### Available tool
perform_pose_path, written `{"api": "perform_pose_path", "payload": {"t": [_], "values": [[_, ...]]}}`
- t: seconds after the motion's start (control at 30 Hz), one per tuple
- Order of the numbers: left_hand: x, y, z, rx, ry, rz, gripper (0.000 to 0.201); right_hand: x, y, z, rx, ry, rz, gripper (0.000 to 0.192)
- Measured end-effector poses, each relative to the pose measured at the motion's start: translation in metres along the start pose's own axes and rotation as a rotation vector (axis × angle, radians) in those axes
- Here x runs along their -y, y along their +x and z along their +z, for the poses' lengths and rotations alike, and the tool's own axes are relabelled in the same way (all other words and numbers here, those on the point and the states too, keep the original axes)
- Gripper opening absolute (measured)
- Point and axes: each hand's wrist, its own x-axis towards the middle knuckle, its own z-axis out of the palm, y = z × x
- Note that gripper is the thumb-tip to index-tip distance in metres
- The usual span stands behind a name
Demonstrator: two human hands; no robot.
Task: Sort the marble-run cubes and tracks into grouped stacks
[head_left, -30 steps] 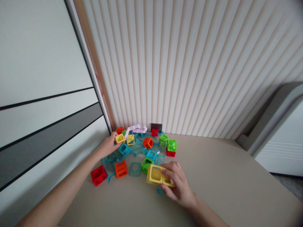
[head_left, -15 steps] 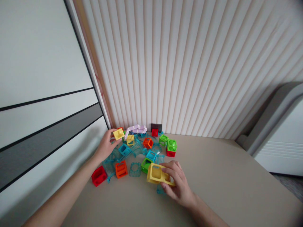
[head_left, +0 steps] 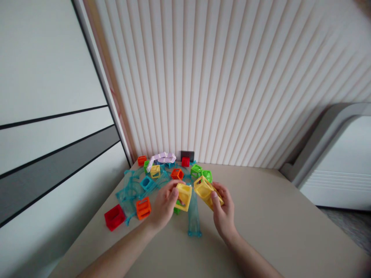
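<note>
Above the tabletop (head_left: 255,216), centre: one yellow open-sided cube (head_left: 184,193), pinched between thumb and fingers of the left hand (head_left: 164,202), extending right of them; one yellow two-cube block (head_left: 204,189), pinched likewise in the right hand (head_left: 224,208), projecting up-left of its fingers, long axis slanting upper left to lower right, free end just beside the cube, narrow gap between; turquoise translucent track (head_left: 194,222) below.

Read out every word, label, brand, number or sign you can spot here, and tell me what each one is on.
There are none that I can read.
Yellow cube in the left hand: no lettering visible.
Yellow blocks in the right hand: none visible.
Lilac strip and dark rectangle: too small to tell.
</note>
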Motion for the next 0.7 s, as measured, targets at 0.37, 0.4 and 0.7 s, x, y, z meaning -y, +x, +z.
{"api": "perform_pose_path", "payload": {"t": [0.37, 0.4, 0.7], "values": [[0.042, -0.03, 0.021, 0.068, -0.022, -0.118, 0.05, 0.013, 0.007, 0.001, -0.01, 0.061, 0.144, 0.04], [0.043, -0.031, 0.021, 0.077, -0.049, -0.137, 0.051, 0.014, 0.008, 0.001, 0.003, 0.061, 0.163, 0.04], [0.05, -0.038, 0.024, 0.124, -0.167, -0.144, 0.06, 0.019, 0.001, 0.001, 0.186, 0.038, 0.16, 0.037]]}}
